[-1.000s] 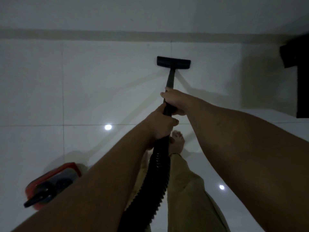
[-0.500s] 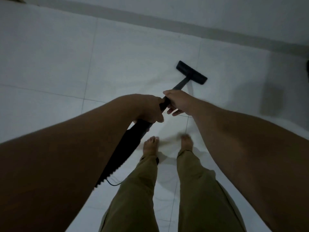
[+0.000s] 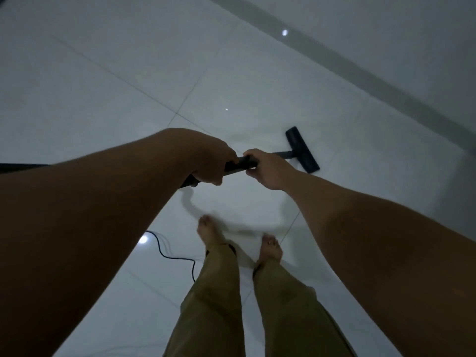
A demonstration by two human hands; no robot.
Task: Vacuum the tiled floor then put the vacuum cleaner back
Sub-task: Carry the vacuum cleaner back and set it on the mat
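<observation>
Both hands grip the wand (image 3: 240,164): left hand (image 3: 212,166) wrapped round its near end, right hand (image 3: 268,168) curled ahead. I keep the cord (image 3: 170,249) clear of my feet and the floor head (image 3: 302,153) seemingly flat on the tiled floor (image 3: 128,73), sweeping toward the wall.

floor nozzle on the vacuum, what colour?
Black; the floor nozzle shows clearly in the head view.
</observation>
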